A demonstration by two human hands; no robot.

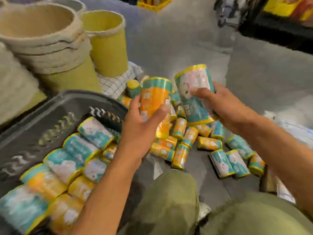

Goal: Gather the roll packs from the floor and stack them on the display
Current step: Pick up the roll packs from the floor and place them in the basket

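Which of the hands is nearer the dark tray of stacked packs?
Left. The left hand, holding an orange pack, is at the right edge of the dark tray; the right hand, holding a teal pack, is farther right over the floor pile.

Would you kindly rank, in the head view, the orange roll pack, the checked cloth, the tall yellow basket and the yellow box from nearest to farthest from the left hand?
1. The orange roll pack: held in the left hand.
2. The checked cloth: up-left of the hand.
3. The tall yellow basket: behind the cloth.
4. The yellow box: far back, top edge.
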